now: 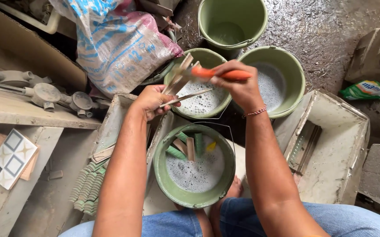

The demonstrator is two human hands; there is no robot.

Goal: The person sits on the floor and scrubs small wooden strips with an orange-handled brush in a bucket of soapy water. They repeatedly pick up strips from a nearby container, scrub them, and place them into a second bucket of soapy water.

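My left hand [151, 102] grips a bunch of thin tan strips [180, 80] that fan out over a green bucket of foamy water [201, 83]. My right hand [239, 87] holds an orange-handled brush [223, 74] with its head against the strips. Below my hands sits a nearer green bucket [194, 166] of sudsy water with several green, tan and yellow pieces [189, 146] leaning inside it.
Two more green buckets [282, 79] [231, 19] stand behind. A grey trough [334, 145] lies at right, a patterned tile [9, 158] and a stack of green ridged pieces [88, 186] at left, a printed sack [115, 41] at the back. The floor is wet.
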